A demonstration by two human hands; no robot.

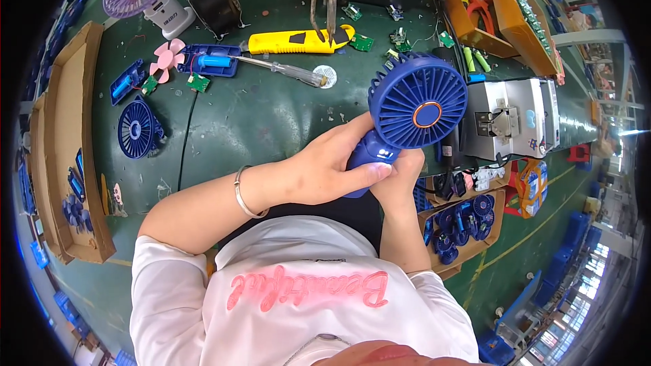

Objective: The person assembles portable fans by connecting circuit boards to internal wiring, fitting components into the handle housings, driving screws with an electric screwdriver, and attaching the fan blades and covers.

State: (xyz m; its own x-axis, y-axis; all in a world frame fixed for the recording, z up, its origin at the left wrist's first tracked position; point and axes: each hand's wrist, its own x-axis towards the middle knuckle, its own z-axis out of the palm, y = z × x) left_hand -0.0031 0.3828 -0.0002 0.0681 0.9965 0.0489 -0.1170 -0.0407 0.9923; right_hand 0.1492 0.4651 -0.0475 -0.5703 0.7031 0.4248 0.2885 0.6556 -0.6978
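A dark blue handheld fan [418, 103] with a round ribbed guard and an orange-ringed hub is held up over the near edge of the bench. My left hand [332, 163] wraps its handle, thumb lying across the front just below a small lit display. Against the handle's other side, my right hand [401, 175] is closed, its fingertips partly hidden behind the fan. On the bench to the left lie a loose blue fan guard [137, 129], a pink fan blade [167, 59] and opened blue handle shells with blue battery cells [214, 61].
Beyond lie a screwdriver [288, 71], a yellow utility knife [295, 41] and small green circuit boards [363, 43]. A metal machine [330, 0] stands at the back. A grey box-shaped device [505, 118] is at right, above a carton of blue fans [500, 224]. A cardboard tray [88, 95] borders the left.
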